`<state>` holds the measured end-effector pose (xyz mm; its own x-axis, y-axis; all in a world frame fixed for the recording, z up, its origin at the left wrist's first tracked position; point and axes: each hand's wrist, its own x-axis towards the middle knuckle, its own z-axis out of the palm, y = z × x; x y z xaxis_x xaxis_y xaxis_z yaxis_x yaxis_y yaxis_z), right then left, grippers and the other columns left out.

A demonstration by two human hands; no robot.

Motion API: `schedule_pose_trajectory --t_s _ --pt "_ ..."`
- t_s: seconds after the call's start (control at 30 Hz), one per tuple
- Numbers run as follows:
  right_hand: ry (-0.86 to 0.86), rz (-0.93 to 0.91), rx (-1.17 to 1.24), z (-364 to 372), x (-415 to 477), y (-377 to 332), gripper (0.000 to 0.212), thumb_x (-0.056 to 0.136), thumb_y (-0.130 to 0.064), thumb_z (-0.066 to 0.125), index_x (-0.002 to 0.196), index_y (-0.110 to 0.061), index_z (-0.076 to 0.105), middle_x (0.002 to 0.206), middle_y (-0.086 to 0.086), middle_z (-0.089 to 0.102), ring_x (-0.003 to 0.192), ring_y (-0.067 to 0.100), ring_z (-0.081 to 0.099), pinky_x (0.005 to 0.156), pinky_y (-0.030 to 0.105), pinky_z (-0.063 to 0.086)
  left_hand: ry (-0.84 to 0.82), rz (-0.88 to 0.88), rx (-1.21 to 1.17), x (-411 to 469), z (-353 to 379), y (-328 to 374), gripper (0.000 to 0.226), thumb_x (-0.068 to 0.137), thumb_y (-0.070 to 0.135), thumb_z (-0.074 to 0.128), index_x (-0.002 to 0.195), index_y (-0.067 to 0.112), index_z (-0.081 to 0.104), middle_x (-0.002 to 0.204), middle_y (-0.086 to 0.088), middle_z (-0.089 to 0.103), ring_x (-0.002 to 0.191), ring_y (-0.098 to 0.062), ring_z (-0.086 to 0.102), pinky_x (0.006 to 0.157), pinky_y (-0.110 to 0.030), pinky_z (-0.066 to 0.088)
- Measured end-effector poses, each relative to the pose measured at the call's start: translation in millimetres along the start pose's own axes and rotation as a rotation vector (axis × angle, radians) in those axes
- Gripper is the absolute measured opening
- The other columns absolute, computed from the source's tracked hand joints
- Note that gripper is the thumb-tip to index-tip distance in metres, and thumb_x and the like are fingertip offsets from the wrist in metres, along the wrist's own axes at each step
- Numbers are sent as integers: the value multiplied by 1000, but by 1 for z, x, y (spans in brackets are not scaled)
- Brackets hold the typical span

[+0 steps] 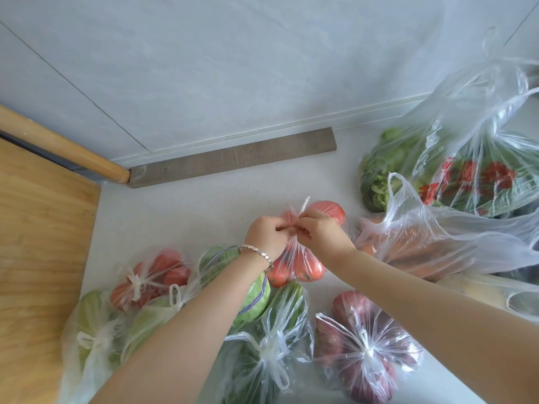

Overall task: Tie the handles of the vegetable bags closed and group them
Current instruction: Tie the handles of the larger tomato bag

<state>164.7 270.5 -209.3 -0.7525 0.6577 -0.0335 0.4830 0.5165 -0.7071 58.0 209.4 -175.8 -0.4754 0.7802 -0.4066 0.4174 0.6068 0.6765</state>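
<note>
White speckled counter (204,217) meets a grey wall, and the tomato bag (303,266) sits near its middle. My left grip (267,237) and right grip (318,231) are both closed tight, pinching the bag's twisted handles (304,205) together above the tomatoes. Tied bags (268,348) lie along the counter's near edge, and loose open bags (437,243) crowd its right edge.

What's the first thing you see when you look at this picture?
The left hand and right hand meet in the middle, pinching the handles of the tomato bag. Knotted bags lie along the bottom, and a big bag of greens sits at the right.
</note>
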Motion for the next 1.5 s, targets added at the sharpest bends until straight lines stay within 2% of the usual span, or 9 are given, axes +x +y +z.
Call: schedule_pose_trajectory --t_s 0.13,0.3,0.7,0.83,0.93,1.07,1.23,1.4,1.5 --pt "127 152 162 0 -4 -3 21 76 4 60 92 -3 73 82 10 68 71 17 57 64 11 39 25 -46 -64 0 2 -3 12 82 16 65 84 7 73 53 0 55 61 -20 53 69 -36 50" --pt "46 413 491 -9 2 -4 16 77 0 65 74 -16 62 70 0 62 59 5 57 51 4 42 6 92 132 0 -1 0 21 87 19 58 85 2 70 77 -13 64 70 -22 53 68 -29 42" --pt "-360 425 531 -39 12 0 20 78 8 61 75 -10 70 65 0 65 51 6 49 50 13 43 -4 168 156 0 -1 -2 19 88 13 55 97 5 70 95 -16 67 85 -26 59 72 -25 39" --pt "-208 327 388 -26 5 -2 17 75 1 70 90 -8 74 43 -15 53 36 -1 41 46 9 34 -54 8 -17 5 2 -5 19 88 15 57 94 2 70 76 -16 66 53 -9 47 59 -26 41" --pt "-87 182 157 -14 -1 -3 15 80 -7 66 94 -7 73 74 -9 64 66 6 52 64 15 37 -100 -97 -118 6 0 -7 18 87 13 58 95 0 68 58 -2 52 49 -10 41 51 -21 35" --pt "-28 -86 -185 -12 -3 2 10 72 -8 73 78 -1 71 77 14 67 76 32 62 63 30 47 -90 -94 -71 6 0 -5 15 87 10 57 91 1 68 61 -4 54 58 -15 47 62 -26 39" --pt "-123 -220 -583 -12 -18 6 29 39 -22 90 59 -24 69 70 -5 62 66 16 61 53 22 50 -3 16 272 5 0 -6 19 89 11 52 89 4 70 87 -10 68 80 -22 58 68 -23 37" --pt "-167 -211 -573 -11 -26 10 23 43 -20 86 58 -24 69 68 -9 62 64 12 59 57 19 50 36 -21 461 9 2 -2 22 89 7 47 82 3 67 88 -16 67 85 -31 61 66 -29 40" --pt "-182 -101 -549 -13 -27 3 15 75 -14 66 90 -17 72 99 -1 64 96 18 57 82 27 47 36 -62 506 5 3 -1 21 89 7 47 82 4 66 88 -13 67 84 -30 62 66 -32 42"
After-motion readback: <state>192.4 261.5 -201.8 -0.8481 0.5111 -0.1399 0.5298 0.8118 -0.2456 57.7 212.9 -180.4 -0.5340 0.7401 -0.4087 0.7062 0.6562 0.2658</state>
